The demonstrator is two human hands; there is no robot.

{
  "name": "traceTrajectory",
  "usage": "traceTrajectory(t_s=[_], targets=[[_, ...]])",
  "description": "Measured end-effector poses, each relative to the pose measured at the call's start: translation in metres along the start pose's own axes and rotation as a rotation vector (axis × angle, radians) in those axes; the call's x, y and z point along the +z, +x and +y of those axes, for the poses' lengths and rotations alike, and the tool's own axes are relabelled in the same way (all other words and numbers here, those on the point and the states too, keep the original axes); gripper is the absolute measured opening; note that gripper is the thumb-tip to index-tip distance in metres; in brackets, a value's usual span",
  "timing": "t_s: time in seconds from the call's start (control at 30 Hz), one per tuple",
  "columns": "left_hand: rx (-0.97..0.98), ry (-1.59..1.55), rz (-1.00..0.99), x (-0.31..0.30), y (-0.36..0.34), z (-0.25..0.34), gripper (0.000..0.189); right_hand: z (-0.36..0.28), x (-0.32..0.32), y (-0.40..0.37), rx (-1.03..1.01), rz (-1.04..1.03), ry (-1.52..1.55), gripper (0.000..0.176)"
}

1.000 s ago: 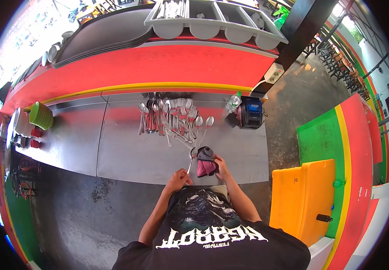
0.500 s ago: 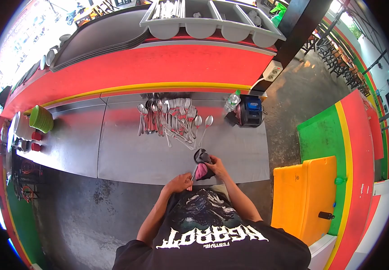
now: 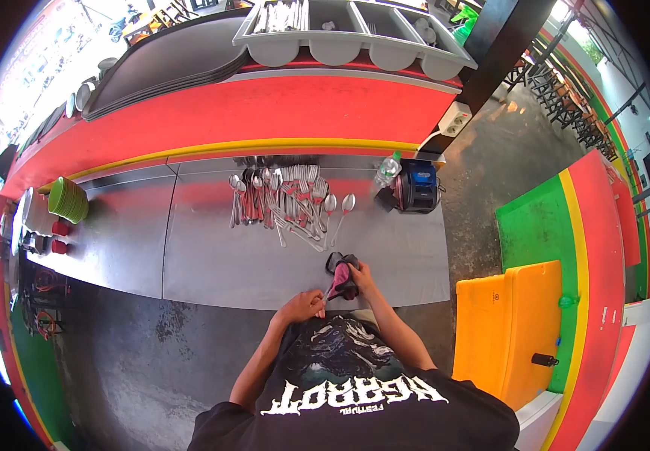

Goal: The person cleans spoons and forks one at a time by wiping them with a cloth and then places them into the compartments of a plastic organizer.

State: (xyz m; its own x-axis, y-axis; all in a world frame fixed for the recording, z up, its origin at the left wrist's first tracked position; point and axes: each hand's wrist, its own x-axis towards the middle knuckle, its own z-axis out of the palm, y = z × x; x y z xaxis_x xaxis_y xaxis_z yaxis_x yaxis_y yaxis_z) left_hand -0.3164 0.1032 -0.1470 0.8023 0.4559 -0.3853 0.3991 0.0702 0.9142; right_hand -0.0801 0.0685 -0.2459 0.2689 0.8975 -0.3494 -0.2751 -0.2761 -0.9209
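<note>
My left hand (image 3: 302, 306) is closed around the end of a piece of cutlery (image 3: 328, 294) near the table's front edge. Only a thin metal stretch of it shows, so its kind is hidden. Wrapped about its other end is a black and pink cloth (image 3: 340, 276), gripped in my right hand (image 3: 362, 279). Beyond the cloth, two spoons (image 3: 348, 204) lie apart at the right side of a pile of forks and spoons (image 3: 287, 201) on the metal table (image 3: 227, 263).
A plastic bottle (image 3: 388, 170) and a black and blue device (image 3: 419, 186) stand at the table's back right. Green bowls (image 3: 68, 200) are stacked at far left. A cutlery tray (image 3: 347, 52) and dark trays (image 3: 167, 64) rest on the red ledge (image 3: 265, 109).
The cloth has shifted and folded in my right hand, its pink part now more upright and narrower. My left hand has barely moved. The cutlery pile is unchanged.
</note>
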Motion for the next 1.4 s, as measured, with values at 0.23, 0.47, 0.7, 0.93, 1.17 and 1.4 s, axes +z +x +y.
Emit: traceTrajectory(t_s=[0.23, 0.47, 0.7, 0.93, 1.17, 1.4], targets=[[-0.108, 0.087, 0.358, 0.016, 0.001, 0.002, 0.025, 0.004, 0.000, 0.001, 0.066, -0.003, 0.165, 0.018], [0.097, 0.328, 0.440, 0.020, -0.001, 0.000, 0.024, -0.021, 0.002, -0.008, 0.085, -0.050, -0.001, 0.016], [0.021, 0.524, 0.109, -0.020, -0.007, 0.021, 0.036, -0.003, 0.000, -0.005, 0.038, -0.060, -0.106, 0.017], [0.023, 0.575, 0.239, -0.022, -0.012, 0.032, 0.026, -0.002, -0.003, -0.003, 0.100, -0.021, -0.100, 0.025], [0.065, 0.589, 0.512, -0.003, -0.018, 0.048, 0.022, 0.005, -0.011, 0.004, 0.115, -0.029, -0.131, 0.027], [0.004, 0.616, 0.535, -0.004, -0.019, 0.046, 0.020, -0.012, 0.001, -0.016, 0.035, 0.023, -0.120, 0.022]])
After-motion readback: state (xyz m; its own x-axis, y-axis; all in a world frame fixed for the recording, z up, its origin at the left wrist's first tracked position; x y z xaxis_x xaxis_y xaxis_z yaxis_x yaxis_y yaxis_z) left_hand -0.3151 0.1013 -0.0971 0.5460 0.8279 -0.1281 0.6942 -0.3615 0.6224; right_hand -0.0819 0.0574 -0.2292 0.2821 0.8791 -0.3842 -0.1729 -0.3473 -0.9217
